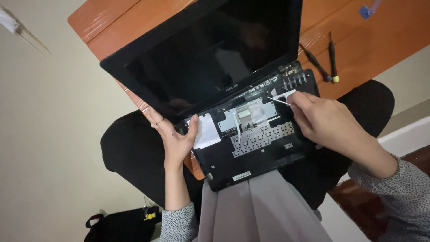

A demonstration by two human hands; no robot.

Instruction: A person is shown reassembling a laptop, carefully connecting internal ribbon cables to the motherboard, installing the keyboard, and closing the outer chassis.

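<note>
A black laptop (251,148) lies open at the edge of an orange wooden table (385,40), its keyboard removed so the inner metal plate and ribbon cables (248,112) show. The dark screen (210,54) tilts back. My left hand (174,136) grips the laptop's left edge, thumb resting on a white sheet-like patch (207,132) inside the base. My right hand (324,118) pinches a thin white stick (278,100), its tip touching the upper right part of the base near the hinge.
Two small screwdrivers (332,58) lie on the table right of the screen. A blue object (368,10) sits at the far table edge. A black bag (121,224) with a yellow charm rests on the floor at lower left. My lap is under the laptop's front.
</note>
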